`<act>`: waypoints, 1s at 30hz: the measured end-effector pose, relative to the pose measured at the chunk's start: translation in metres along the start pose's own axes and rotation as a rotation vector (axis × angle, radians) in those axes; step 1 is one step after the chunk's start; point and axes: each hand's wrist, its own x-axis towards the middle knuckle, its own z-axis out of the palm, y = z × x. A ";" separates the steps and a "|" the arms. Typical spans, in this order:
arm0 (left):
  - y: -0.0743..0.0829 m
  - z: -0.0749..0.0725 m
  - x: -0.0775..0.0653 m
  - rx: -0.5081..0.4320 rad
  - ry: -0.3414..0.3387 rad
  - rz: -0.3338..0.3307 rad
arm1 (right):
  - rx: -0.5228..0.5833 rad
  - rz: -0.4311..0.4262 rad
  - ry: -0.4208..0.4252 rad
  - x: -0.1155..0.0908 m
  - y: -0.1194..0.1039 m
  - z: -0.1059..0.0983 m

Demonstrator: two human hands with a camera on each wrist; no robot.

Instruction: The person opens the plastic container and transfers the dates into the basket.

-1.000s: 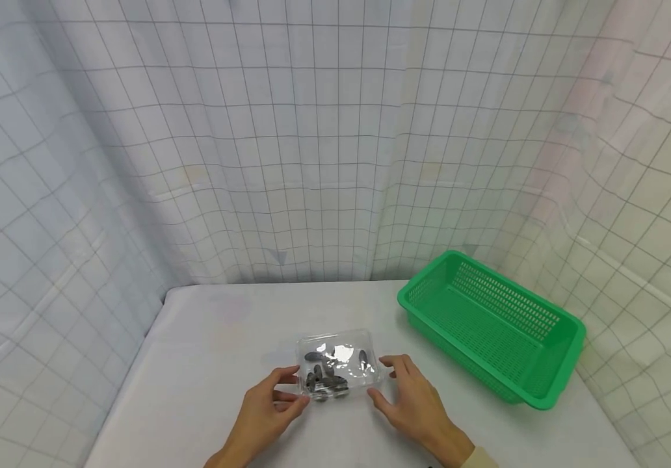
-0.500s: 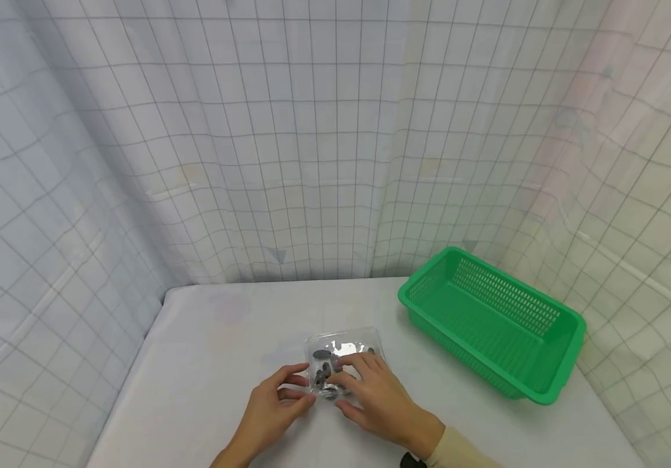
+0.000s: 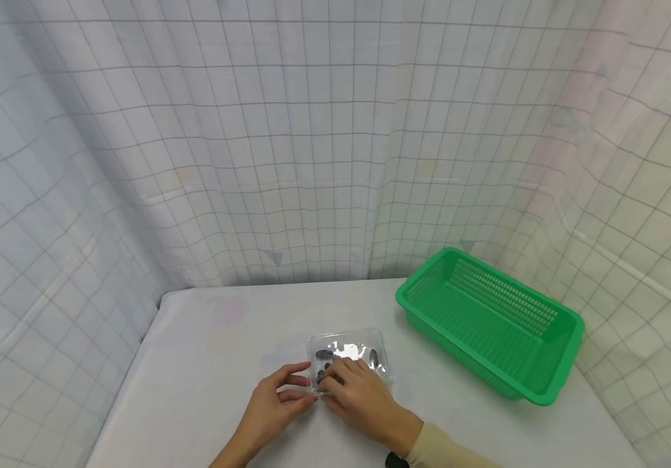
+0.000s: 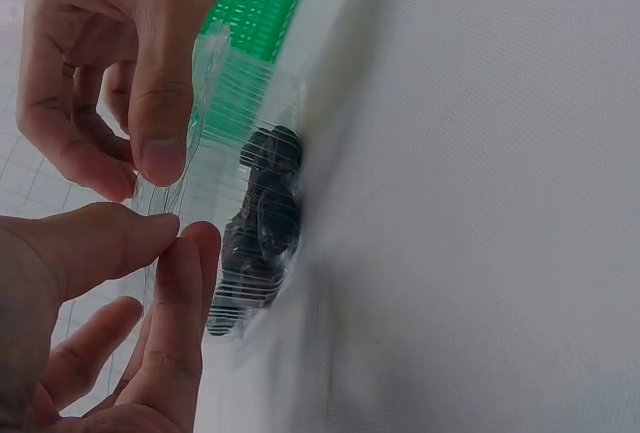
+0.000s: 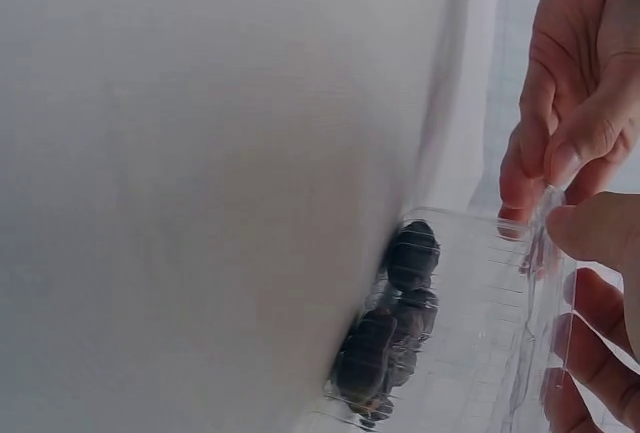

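Note:
A clear plastic clamshell box [image 3: 359, 337] lies on the white table, lid down over several dark, wrinkled oval pieces [image 4: 270, 218]. At its near left corner, my left hand [image 3: 279, 403] pinches the rim between thumb and index finger, the other fingers loosely bent. My right hand [image 3: 370, 400] reaches over the front of the box, hiding part of it in the head view. Its thumb [image 5: 585, 225] is at the rim close to the left thumb, and its bent fingers [image 5: 600, 338] bear on the lid side, gripping the edge.
A green perforated plastic basket [image 3: 482, 331] stands to the right of the box, set at an angle. White cloth walls [image 3: 289, 162] with a grid pattern surround the table [image 3: 224, 338] at the back and both sides.
My right hand has moved left from the right end of the box, across its top, to the near left corner beside my left hand. The box has shifted slightly right.

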 end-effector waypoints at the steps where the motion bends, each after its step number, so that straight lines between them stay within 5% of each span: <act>1: 0.000 0.000 0.000 -0.005 0.003 -0.004 | 0.000 -0.005 0.002 0.000 0.000 0.001; 15: 0.004 0.006 -0.003 -0.046 0.035 -0.036 | -0.005 0.008 0.025 0.002 -0.002 0.004; 30: 0.000 0.001 0.003 -0.074 -0.018 -0.089 | -0.014 0.031 0.070 0.008 -0.008 0.009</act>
